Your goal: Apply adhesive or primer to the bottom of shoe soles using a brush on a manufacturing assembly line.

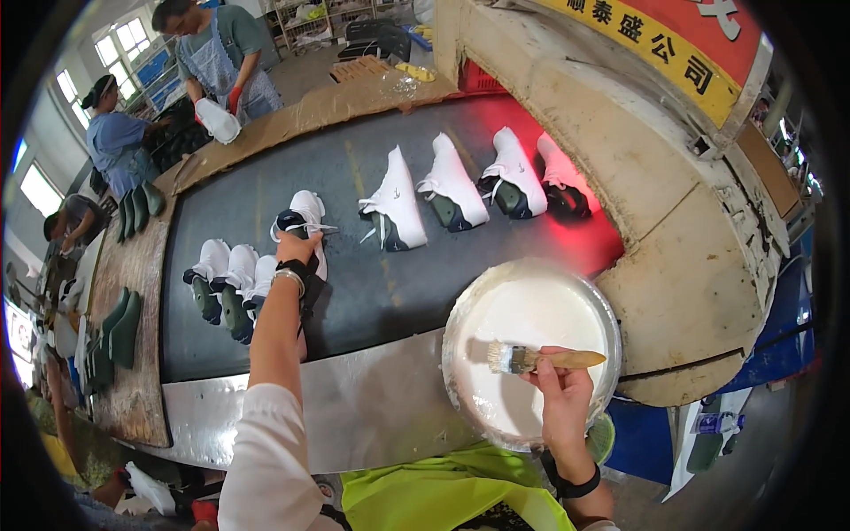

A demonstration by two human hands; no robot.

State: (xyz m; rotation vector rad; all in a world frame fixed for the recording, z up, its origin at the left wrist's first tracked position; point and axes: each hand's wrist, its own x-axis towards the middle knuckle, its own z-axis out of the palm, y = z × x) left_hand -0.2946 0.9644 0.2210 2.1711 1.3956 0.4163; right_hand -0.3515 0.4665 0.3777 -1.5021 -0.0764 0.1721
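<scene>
Dark belt (354, 301). Left hand (298, 247) clamped on shoe (308, 206): likely light, soft; hold by collar (290, 219). Right hand (564, 389) grips brush (524, 358).

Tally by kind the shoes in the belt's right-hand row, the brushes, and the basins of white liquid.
Shoes: 4
Brush: 1
Basin: 1
Total: 6

The left forearm (276, 345) hides part of a white shoe (264, 273); how the left hand (298, 249) meets the gripped shoe (309, 209) is unclear — too small; the red-and-yellow sign (651, 42) runs off the top edge.
</scene>
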